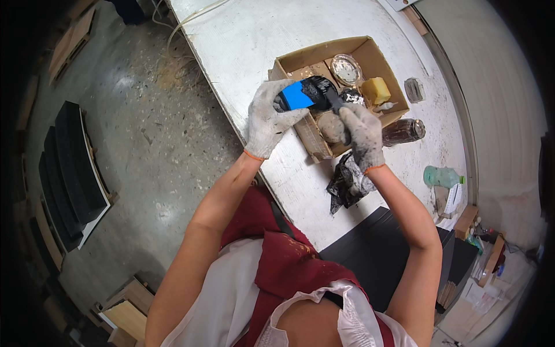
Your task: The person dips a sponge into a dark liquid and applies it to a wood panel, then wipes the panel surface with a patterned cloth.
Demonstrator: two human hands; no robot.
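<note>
With the gloved left hand (269, 118), gripped a blue, black-smeared item (296, 96) in curled fingers, above the left edge of a cardboard box (314, 139). With the gloved right hand (363, 130), held a dark tool (333, 98) in closed fingers, at the item's blackened end.

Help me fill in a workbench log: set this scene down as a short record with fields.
Left hand: gloved, holding a blue-and-black item
Right hand: gloved, holding a dark tool at the item's black end
Cardboard box: open, with a yellow block and round container inside
Beside box: brown jar, crumpled sheet
Farther right: green bottle
Surface: stained white table
</note>
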